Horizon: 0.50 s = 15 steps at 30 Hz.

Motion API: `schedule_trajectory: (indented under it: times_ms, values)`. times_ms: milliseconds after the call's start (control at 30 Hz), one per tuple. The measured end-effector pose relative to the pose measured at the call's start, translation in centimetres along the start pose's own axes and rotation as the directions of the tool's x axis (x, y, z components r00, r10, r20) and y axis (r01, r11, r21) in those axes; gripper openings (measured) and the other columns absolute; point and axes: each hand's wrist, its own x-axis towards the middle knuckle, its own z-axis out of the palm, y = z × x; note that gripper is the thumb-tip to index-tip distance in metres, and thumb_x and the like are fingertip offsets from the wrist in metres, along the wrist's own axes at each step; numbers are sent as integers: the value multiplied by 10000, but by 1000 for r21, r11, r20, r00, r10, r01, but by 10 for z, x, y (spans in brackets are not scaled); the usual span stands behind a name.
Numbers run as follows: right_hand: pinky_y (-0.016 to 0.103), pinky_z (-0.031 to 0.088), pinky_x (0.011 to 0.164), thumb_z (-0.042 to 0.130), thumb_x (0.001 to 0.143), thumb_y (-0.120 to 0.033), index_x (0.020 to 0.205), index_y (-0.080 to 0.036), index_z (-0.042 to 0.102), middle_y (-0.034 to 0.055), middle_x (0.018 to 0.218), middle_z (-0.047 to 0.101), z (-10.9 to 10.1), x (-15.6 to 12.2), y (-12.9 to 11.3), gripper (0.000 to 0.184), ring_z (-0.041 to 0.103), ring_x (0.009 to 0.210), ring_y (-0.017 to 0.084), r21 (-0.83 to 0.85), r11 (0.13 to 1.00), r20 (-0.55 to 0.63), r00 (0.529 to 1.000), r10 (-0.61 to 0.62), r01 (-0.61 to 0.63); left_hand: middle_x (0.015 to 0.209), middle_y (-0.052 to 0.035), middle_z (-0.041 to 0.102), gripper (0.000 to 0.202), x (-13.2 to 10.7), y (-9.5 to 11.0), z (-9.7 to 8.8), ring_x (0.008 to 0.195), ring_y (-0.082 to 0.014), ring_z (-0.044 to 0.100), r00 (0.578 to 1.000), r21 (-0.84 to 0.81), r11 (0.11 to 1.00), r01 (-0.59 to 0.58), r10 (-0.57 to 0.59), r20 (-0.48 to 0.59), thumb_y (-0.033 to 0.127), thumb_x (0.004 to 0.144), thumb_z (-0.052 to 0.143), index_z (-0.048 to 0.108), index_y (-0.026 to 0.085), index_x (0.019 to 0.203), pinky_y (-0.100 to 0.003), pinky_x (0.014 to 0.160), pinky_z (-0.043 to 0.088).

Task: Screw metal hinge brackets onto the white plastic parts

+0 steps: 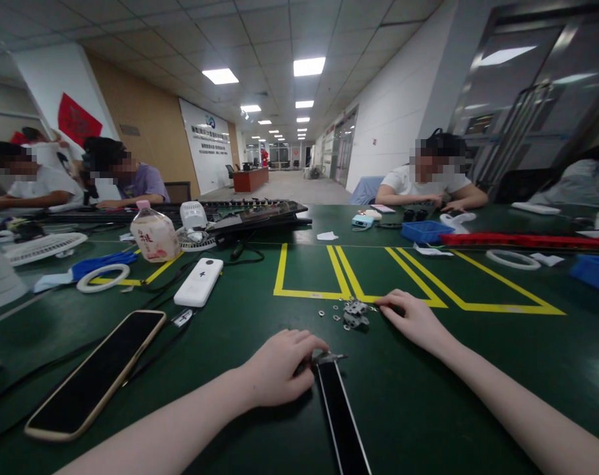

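Note:
My left hand (pixel 287 366) is closed around a small grey metal end piece (pixel 326 358) at the far end of a long black bar (pixel 342 415). This bar has bright metal edges and runs toward me past the lower edge of the view. Farther off, my right hand (pixel 408 315) has its thumb and fingertips brought together at the table, beside the small loose parts. Whatever is between those fingertips is too small to make out. Just left of them lies a heap of grey metal brackets (pixel 355 314), with several shiny washer-like bits (pixel 336 318) scattered around it.
Yellow tape outlines (pixel 312 295) mark the green table (pixel 260 435). To the left lie a large phone (pixel 99 376), a white power bank (pixel 199 282) with cables, and a pink-capped bottle (pixel 154 232). Blue trays (pixel 425 231) stand at the right. Several people sit across the table.

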Motion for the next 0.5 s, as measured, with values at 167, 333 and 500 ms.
schedule_trajectory:
  times_ms: [167, 333, 500]
  values:
    - [356, 488, 806, 520, 895, -340, 930, -155, 691, 84, 998, 594, 2, 1, 4, 254, 567, 926, 227, -86, 990, 31, 993, -112, 114, 1001, -36, 658, 319, 0, -1, 0, 889, -201, 591, 1000, 45, 999, -21, 20, 24, 154, 866, 466, 574, 230, 1156, -334, 799, 409]
    - [366, 480, 759, 517, 890, -309, 863, -154, 648, 90, 957, 593, 3, 2, 2, 204, 565, 901, 241, -146, 982, 18, 993, -120, 121, 913, -22, 647, 223, -2, 1, 1, 854, -197, 586, 999, 122, 992, -40, 38, 19, 336, 938, 472, 614, 229, 1073, -329, 764, 391]
    - [358, 479, 734, 537, 901, -370, 938, -166, 639, 88, 1020, 587, -2, 1, 6, 231, 563, 917, 244, -217, 966, 20, 990, -138, 139, 1003, -33, 630, 353, -4, 2, 0, 901, -202, 586, 998, 88, 994, -59, 58, 19, 465, 927, 513, 583, 231, 1182, -329, 783, 406]
